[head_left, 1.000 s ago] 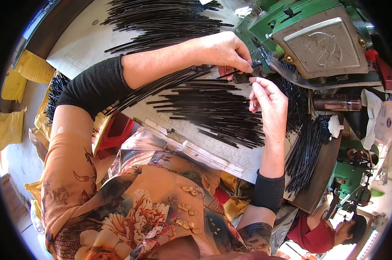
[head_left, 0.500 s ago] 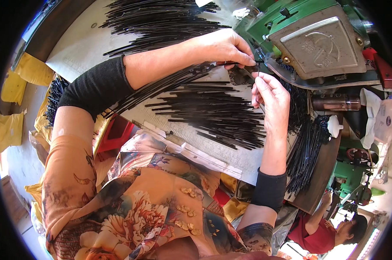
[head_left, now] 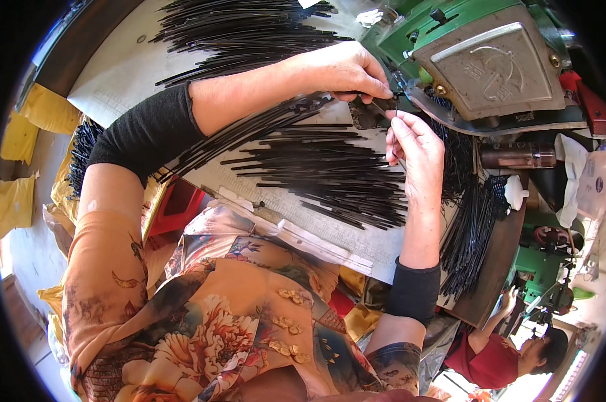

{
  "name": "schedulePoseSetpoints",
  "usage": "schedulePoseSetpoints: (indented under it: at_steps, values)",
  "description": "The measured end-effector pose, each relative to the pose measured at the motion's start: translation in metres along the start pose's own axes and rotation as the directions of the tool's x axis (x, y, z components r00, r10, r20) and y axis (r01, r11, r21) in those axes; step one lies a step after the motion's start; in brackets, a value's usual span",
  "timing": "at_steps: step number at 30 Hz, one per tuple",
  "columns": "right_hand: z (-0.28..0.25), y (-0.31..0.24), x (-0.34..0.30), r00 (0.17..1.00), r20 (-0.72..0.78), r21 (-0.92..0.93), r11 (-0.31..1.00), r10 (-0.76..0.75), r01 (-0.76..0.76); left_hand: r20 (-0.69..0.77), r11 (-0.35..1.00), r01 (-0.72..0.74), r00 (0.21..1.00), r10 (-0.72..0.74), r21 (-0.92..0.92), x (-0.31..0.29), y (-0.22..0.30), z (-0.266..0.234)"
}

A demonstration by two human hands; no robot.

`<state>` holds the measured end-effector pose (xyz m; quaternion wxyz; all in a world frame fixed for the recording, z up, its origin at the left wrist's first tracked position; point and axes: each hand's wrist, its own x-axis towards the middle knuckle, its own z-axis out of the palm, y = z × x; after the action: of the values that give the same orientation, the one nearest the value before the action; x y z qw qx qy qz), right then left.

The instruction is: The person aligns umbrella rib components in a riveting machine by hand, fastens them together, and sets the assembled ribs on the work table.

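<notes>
At the front of a green machine (head_left: 474, 17), my left hand (head_left: 353, 70) is closed, thumb and fingers pinching the end of a thin black strip. My right hand (head_left: 417, 147) sits just below and right of it, its fingertips pinched round a slim dark rod (head_left: 395, 127). The two hands are close together, and the small parts between them are hard to make out. Beneath my left forearm runs a bundle of long black strips (head_left: 249, 134). A pile of shorter black strips (head_left: 330, 174) lies on the pale tabletop (head_left: 377, 261), left of my right forearm.
Another heap of black strips (head_left: 243, 33) lies at the far side. A grey metal plate (head_left: 497, 74) fronts the machine. More black strips (head_left: 470, 248) hang over the right edge near a brown bottle (head_left: 517, 156). A person in red (head_left: 487, 362) works at lower right.
Both hands keep their pinch beside the machine, the right shifting very slightly. The whole view has moved a little to the left. The co-worker's hand has risen.
</notes>
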<state>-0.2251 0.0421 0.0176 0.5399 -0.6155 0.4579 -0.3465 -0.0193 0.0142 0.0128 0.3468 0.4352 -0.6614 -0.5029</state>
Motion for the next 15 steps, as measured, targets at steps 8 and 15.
schedulePoseSetpoints:
  at_steps: [8,15]
  values:
    - [0.003,-0.002,-0.001,0.998,-0.033,0.09,0.995,0.051,-0.047,0.016,0.999,0.052,0.999,-0.052,0.0,-0.003,0.006,-0.003]
    - [-0.009,0.011,0.0,0.99,-0.138,0.421,0.904,-0.018,0.075,-0.026,0.999,-0.043,0.999,0.042,-0.015,-0.008,0.006,0.006]
